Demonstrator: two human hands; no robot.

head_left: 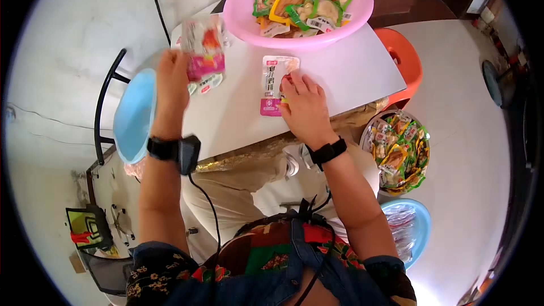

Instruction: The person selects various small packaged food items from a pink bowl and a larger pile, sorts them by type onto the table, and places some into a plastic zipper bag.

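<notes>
My left hand (pixel 172 79) is closed on the edge of a pink-and-white snack pouch (pixel 205 63), held up over the table's left side and slightly blurred. Below that pouch, a green-and-white pouch (pixel 211 83) lies partly hidden on the table. A second pink-and-white snack pouch (pixel 272 82) lies flat near the middle of the white table (pixel 238 119). My right hand (pixel 307 105) rests on its right side with fingers stretched out and a little apart, covering part of its red picture.
At the table's far edge stands a pink basin (pixel 241 25) of assorted pouches. An orange stool (pixel 411 68) is beyond the right edge. Below it are a round container of pouches (pixel 396 153) and a blue basin (pixel 425 226) with clear wrapped items. Another blue basin (pixel 133 116) stands left.
</notes>
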